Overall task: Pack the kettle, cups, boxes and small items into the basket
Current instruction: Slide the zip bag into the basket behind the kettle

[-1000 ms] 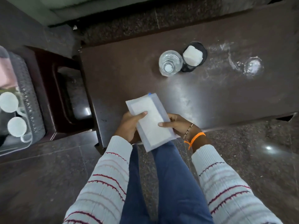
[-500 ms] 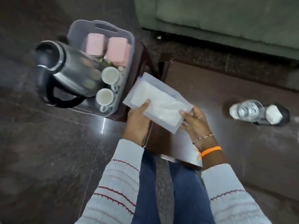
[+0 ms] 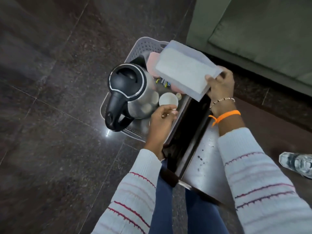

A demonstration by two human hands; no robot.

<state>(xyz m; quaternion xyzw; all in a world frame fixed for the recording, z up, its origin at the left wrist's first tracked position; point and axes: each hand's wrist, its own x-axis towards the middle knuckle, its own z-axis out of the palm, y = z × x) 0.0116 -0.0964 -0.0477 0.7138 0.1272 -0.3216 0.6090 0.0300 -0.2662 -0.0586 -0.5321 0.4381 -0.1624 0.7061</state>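
- One flat white packet [image 3: 184,71] is pinched at its near corner by the right hand [image 3: 220,85], fingers curled on it, held tilted above the far end of the basket [image 3: 143,46].
- Two hands are apart: the left hand [image 3: 161,122] hangs over the basket's near right part, fingers loosely curled and holding nothing, just beside a white cup [image 3: 168,99].
- The grey perforated basket holds a steel kettle [image 3: 131,93] with a black lid and handle on its left side, the cup to the kettle's right, and pink boxes [image 3: 152,65] at the far end, partly hidden under the packet.
- Some small coloured items [image 3: 163,82] lie between the boxes and the cup; what they are is too small to tell.
- The dark counter [image 3: 207,159], with droplets on it, runs beside the basket on its right.
- A clear bottle [image 3: 297,163] lies at the counter's right edge.
- Dark polished floor tiles [image 3: 50,98] spread to the left; a green sofa [image 3: 261,31] stands at the far right.
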